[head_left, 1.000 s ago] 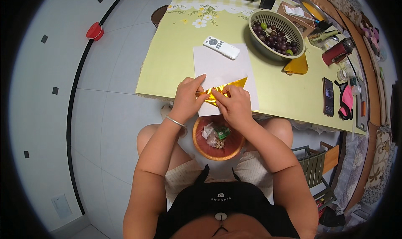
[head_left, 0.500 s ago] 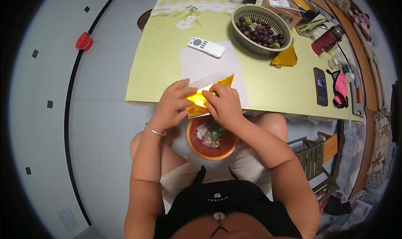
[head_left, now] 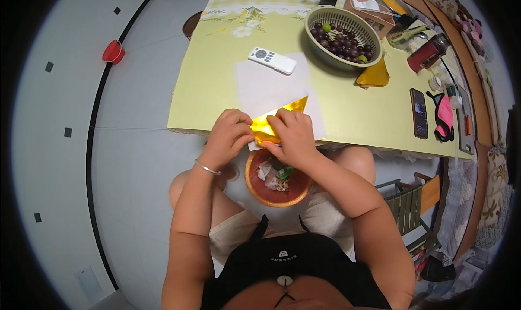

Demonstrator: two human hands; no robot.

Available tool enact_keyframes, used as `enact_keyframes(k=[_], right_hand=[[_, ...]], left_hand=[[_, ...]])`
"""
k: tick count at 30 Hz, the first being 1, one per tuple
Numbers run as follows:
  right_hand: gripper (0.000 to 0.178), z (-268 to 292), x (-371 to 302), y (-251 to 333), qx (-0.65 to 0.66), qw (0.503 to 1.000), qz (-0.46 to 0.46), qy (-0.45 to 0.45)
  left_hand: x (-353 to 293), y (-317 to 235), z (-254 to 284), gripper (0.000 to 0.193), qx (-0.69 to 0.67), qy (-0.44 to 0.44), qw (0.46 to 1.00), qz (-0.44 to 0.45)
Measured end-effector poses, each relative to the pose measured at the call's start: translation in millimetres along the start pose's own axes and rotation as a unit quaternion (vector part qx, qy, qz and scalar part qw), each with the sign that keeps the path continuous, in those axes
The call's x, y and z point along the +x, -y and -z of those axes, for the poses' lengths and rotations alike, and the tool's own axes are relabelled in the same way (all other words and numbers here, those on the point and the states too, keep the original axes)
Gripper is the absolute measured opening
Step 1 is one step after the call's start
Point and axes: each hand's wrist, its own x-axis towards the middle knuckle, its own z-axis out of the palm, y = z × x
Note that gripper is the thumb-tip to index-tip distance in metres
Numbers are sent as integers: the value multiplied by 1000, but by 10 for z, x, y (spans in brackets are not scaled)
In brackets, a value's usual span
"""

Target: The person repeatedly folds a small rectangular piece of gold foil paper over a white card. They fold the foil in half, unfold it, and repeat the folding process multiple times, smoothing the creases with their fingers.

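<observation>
A shiny gold sheet of paper [head_left: 296,105], partly folded, lies at the table's near edge, on a white sheet [head_left: 260,93]. My left hand [head_left: 229,135] pinches its left end between thumb and fingers. My right hand [head_left: 294,133] rests on the gold paper, its fingers bent and pressing it, the thumb near the lower edge. Part of the gold paper is hidden under my right fingers. A white remote control [head_left: 272,60] rests on the far end of the white sheet.
Beyond my right hand stands a colander [head_left: 313,42] of dark grapes, a folded gold piece [head_left: 374,75] beside it. To the right lie a phone [head_left: 418,113], a pink-and-black eye mask [head_left: 444,117] and a red flask [head_left: 427,54]. Between my knees is a red bin [head_left: 258,190] with rubbish.
My left hand's spread fingers have drawn together into a pinch at the gold paper's left end. The pale strip along its upper edge no longer shows. The view has shifted slightly.
</observation>
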Motion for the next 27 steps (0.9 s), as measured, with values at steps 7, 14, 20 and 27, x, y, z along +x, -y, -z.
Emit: enact_keyframes(k=[7, 14, 20, 27], right_hand=[[23, 7, -21, -67, 81, 996, 6, -23], [18, -55, -24, -84, 69, 997, -18, -36], [28, -36, 9, -31, 58, 997, -20, -54], [31, -80, -6, -58, 27, 999, -5, -43]], left_hand=[[105, 70, -99, 11, -2, -46, 998, 33], [193, 26, -244, 10, 72, -82, 993, 47], [210, 5, -287, 11, 88, -102, 989, 56], [221, 1, -337, 11, 109, -110, 985, 71]])
